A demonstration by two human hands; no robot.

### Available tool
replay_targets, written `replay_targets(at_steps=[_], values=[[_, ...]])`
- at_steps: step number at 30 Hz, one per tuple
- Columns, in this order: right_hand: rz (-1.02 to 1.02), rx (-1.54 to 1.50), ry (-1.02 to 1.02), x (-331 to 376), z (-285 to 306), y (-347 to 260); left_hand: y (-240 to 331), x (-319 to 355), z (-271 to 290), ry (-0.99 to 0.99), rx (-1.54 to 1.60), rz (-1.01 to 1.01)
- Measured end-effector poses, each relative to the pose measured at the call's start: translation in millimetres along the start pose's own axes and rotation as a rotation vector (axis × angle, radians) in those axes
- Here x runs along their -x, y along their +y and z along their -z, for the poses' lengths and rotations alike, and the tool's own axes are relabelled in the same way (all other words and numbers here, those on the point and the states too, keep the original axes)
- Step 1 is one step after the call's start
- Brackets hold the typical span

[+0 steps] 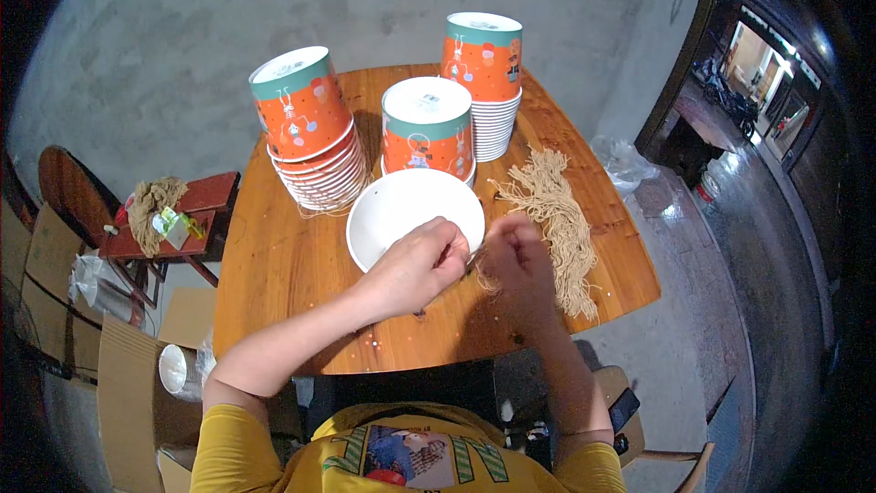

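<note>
A white paper bucket (pixel 412 205) stands on the wooden table in front of me, its open mouth towards me and a small dark hole near its rim. At the rim's lower right, my left hand (pixel 418 262) is closed in a pinch. Just right of it, my right hand (pixel 520 254) pinches as well. A thin beige string seems to run between the fingertips, its ends partly hidden. Beside my right hand lies a loose bundle of beige strings (pixel 568 242).
Upside-down stacks of orange and green paper buckets stand at the back left (pixel 301 114), middle (pixel 427 119) and back right (pixel 484 59) of the table (pixel 274 310). Left of it are a red bench (pixel 214 196) with more string and a cardboard box (pixel 137 393).
</note>
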State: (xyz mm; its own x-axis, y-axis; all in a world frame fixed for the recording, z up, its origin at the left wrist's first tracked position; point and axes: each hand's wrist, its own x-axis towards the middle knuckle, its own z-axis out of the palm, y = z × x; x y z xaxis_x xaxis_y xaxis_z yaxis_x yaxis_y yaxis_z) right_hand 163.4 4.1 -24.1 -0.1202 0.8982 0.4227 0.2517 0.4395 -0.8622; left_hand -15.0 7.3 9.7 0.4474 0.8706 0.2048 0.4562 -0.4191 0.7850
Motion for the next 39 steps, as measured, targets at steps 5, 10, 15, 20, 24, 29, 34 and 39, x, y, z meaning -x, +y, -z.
replay_targets(at_steps=[5,10,15,20,24,29,34,39], values=[[0.025,-0.101,-0.008,-3.8,-0.6,13.9,2.8,-4.3,4.6,-0.030,0.223,0.089],[-0.070,-0.268,-0.052,-3.7,-0.4,14.5,-3.6,-8.4,0.4,-0.005,0.261,0.075],[-0.064,-0.341,-0.063,-5.8,-1.8,-3.2,-8.3,-10.7,-7.6,0.007,0.330,-0.009],[-0.134,-0.353,-0.079,-4.6,-0.2,-2.6,-4.4,-12.8,-8.4,-0.049,0.362,0.122],[-0.026,-0.262,0.015,-6.0,-8.5,15.2,-7.4,-13.6,-11.9,-0.053,0.330,0.089],[-0.216,-0.533,0.060,-9.4,-5.8,2.9,-10.0,-17.8,-5.6,-0.106,0.401,0.129],[-0.330,-0.502,-0.082,-10.2,4.4,-0.4,-10.4,-18.3,-5.6,-0.063,0.423,0.168],[-0.263,-0.482,-0.034,-7.6,6.7,-0.9,-9.6,-19.2,-7.0,-0.074,0.431,0.180]])
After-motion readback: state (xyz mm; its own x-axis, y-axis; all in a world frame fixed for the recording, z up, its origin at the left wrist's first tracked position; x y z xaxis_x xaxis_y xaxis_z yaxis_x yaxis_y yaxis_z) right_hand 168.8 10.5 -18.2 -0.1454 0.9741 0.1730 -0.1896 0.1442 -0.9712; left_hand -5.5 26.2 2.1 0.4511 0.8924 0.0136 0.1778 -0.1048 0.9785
